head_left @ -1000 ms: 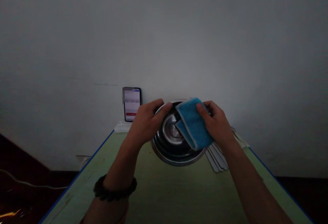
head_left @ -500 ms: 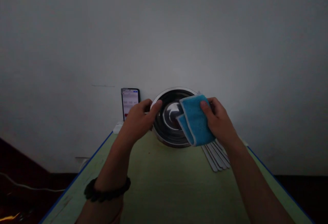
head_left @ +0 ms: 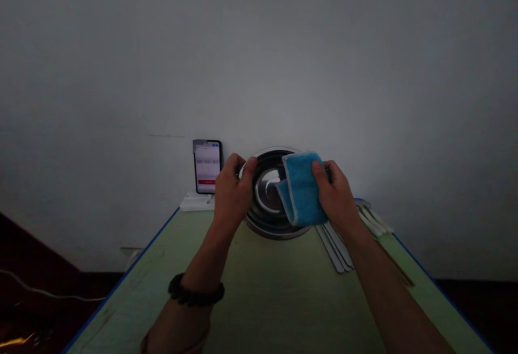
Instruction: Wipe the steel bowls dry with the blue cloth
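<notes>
A shiny metal bowl [head_left: 267, 224] is tilted so that its inside faces me, at the back of the green table. My left hand [head_left: 234, 192] grips the bowl's left rim, thumb on the inner side and fingers behind. In my right hand [head_left: 334, 189] is a folded blue cloth [head_left: 305, 192] with a pale edge, pinched under the thumb. The cloth covers the right part of the bowl from view. Whether it touches the metal, I cannot tell.
A phone [head_left: 208, 165] showing a timer stands in a white holder [head_left: 196, 202] against the wall. Several flat metal handles [head_left: 334, 249] lie beside the bowl. More white utensils [head_left: 374, 219] and a thin brown stick [head_left: 399, 267] lie by the table's right edge.
My left forearm has swung to the right and stands more upright, uncovering the phone's holder. The cloth and my right hand have shifted slightly left. The bowl sits a little lower in view.
</notes>
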Available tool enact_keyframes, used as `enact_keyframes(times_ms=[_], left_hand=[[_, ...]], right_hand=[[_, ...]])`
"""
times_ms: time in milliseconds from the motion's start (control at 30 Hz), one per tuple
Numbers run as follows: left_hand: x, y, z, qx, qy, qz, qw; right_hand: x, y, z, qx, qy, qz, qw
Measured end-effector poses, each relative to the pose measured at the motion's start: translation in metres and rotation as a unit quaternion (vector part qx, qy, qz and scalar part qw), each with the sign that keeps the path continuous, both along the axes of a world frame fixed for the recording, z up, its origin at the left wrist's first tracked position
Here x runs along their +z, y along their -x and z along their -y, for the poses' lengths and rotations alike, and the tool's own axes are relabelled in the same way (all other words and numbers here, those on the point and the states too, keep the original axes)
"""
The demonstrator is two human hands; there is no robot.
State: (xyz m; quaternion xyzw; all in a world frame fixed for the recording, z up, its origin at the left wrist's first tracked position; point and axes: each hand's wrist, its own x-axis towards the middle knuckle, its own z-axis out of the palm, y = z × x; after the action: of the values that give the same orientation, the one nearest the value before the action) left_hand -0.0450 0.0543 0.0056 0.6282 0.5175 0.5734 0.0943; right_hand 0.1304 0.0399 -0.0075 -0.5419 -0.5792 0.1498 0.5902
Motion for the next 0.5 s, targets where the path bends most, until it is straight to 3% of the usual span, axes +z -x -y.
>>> enact_keyframes(times_ms=[167,333,433,500], left_hand=[[-0.009,-0.006,-0.008,0.028,0.018,0.051,0.998],[0.001,0.009,-0.003,-0.095,0.074,-0.024,0.993],[0.011,0.012,0.010,-0.105,-0.031,-0.119,0.987],[0.019,0.012,0.020,-0.132,-0.108,-0.208,0.963]], right_hand=[[-0.004,-0.004,-0.006,-0.026,0.009,-0.030,0.999],[0.008,-0.018,0.000,0.032,0.044,0.005,0.999],[0.014,-0.029,0.003,0.059,0.090,-0.046,0.993],[0.014,-0.036,0.003,0.073,0.121,-0.105,0.984]])
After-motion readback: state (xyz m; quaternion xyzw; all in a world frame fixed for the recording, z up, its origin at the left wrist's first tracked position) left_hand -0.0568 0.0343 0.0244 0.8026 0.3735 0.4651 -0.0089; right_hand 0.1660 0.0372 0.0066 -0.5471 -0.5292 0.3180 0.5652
